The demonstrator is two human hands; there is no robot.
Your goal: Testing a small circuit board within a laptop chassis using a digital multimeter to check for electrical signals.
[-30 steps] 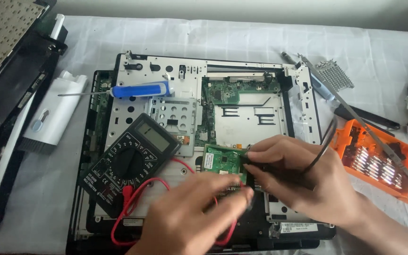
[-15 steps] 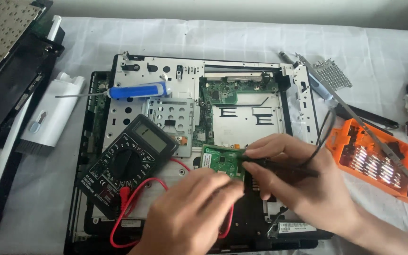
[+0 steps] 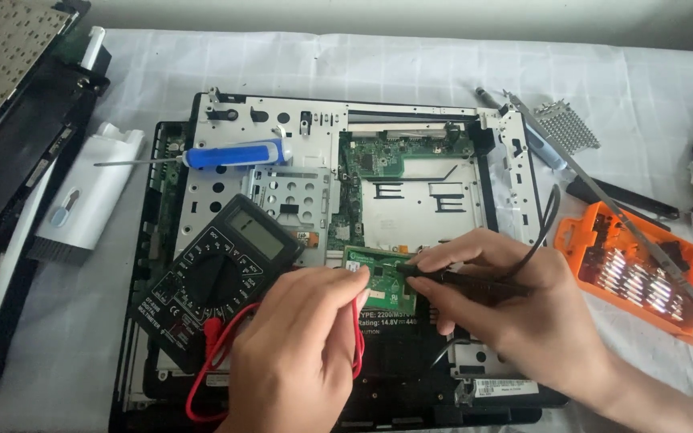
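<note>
Green circuit board (image 3: 387, 277), head view: lying in the lower middle of the opened metal chassis (image 3: 282, 128), just right of the black multimeter (image 3: 214, 277), on the cloth-covered worktop (image 3: 411, 64).

Right hand (image 3: 515, 305): pinching the black probe (image 3: 459, 281) between thumb and fingers (image 3: 443, 258), narrow and closed on it, tip pointing left onto the board. Black lead (image 3: 543, 228) arcing up over the chassis edge behind the wrist.

Left hand (image 3: 298, 345): curling over the board's left edge, fingertips touching it or just above; not possible to tell what is being held, since the hand is covering it. Red lead (image 3: 202, 377) looping from the multimeter and running in under this hand.

Risks, as judged from here:
- Slipping of a probe tip across closely spaced contacts, likely causing a short.
- Snagging of the looping red lead by the left wrist, likely dragging the multimeter or jerking the tip off its point.
- Rolling of the blue-handled screwdriver (image 3: 238, 152), resting loose on the chassis, toward exposed parts if jolted.
</note>
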